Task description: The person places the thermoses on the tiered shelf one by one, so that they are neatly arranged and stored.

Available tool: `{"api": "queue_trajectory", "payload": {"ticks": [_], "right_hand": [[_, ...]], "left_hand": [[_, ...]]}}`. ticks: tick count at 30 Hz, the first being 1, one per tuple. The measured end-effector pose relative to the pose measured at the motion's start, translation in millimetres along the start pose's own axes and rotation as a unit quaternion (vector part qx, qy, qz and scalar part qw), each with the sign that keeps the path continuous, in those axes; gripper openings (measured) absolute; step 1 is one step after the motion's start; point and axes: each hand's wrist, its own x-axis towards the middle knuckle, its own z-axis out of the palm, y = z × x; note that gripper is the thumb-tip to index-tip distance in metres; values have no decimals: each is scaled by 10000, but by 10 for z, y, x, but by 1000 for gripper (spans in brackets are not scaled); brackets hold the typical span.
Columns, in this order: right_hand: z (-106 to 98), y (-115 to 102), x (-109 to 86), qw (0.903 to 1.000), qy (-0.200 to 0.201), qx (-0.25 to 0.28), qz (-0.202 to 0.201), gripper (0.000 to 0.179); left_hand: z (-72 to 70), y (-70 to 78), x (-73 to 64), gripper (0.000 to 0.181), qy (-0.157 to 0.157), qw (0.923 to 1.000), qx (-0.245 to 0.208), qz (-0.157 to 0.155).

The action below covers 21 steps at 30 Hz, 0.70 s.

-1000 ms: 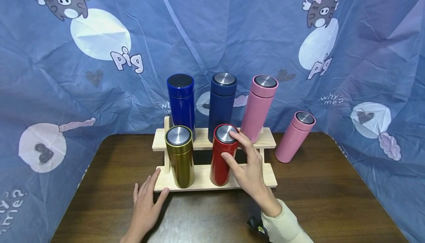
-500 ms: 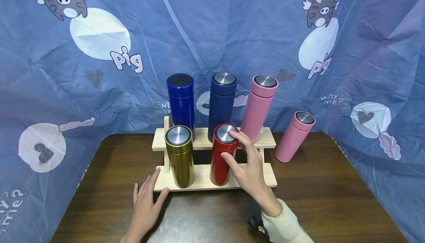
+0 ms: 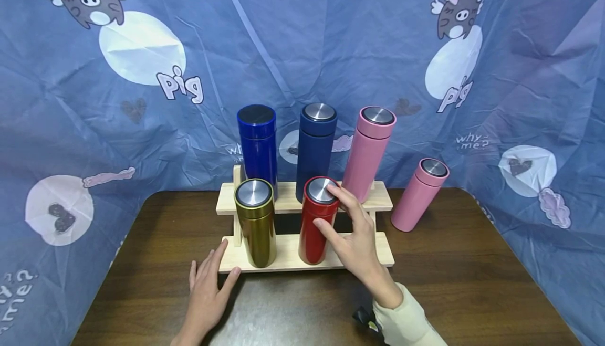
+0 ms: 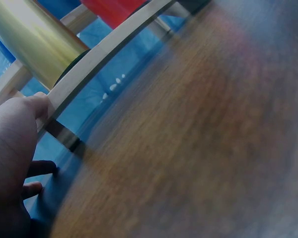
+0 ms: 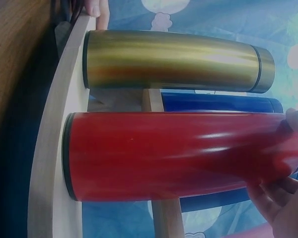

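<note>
My right hand (image 3: 356,243) grips the red thermos (image 3: 314,236) near its top, with the index finger on the metal lid and the thumb against the side. The thermos stands upright on the lower shelf of a two-tier wooden rack (image 3: 288,251); the right wrist view shows its base on that shelf. My left hand (image 3: 208,288) holds the left end of the lower shelf, thumb at the front edge and index finger at the end. Close to it, a gold thermos (image 3: 257,236) stands upright on the same shelf.
On the upper shelf stand a glossy blue thermos (image 3: 257,146), a navy thermos (image 3: 316,149) and a tall pink thermos (image 3: 368,157). A shorter pink thermos (image 3: 416,199) is on the wooden table (image 3: 472,283) at right. A small black item (image 3: 364,317) lies by the right sleeve. Blue printed cloth hangs behind.
</note>
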Motion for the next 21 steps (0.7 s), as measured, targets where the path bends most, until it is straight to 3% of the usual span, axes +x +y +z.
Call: {"api": "queue_trajectory", "payload": {"ticks": [9,15,21], "right_hand": [[-70,-9,45,9998,3,221,4,83],[-166,12,108,9980,178,595,-140,73],[-254,8,160,9968,439,647,-185,73]], "left_hand": [[-4,12,6,68,-23,10000,-13,-12],[-13,33,4,67,-41,10000,-48,-52],[4,5,4,68,30,10000,-12,25]]}}
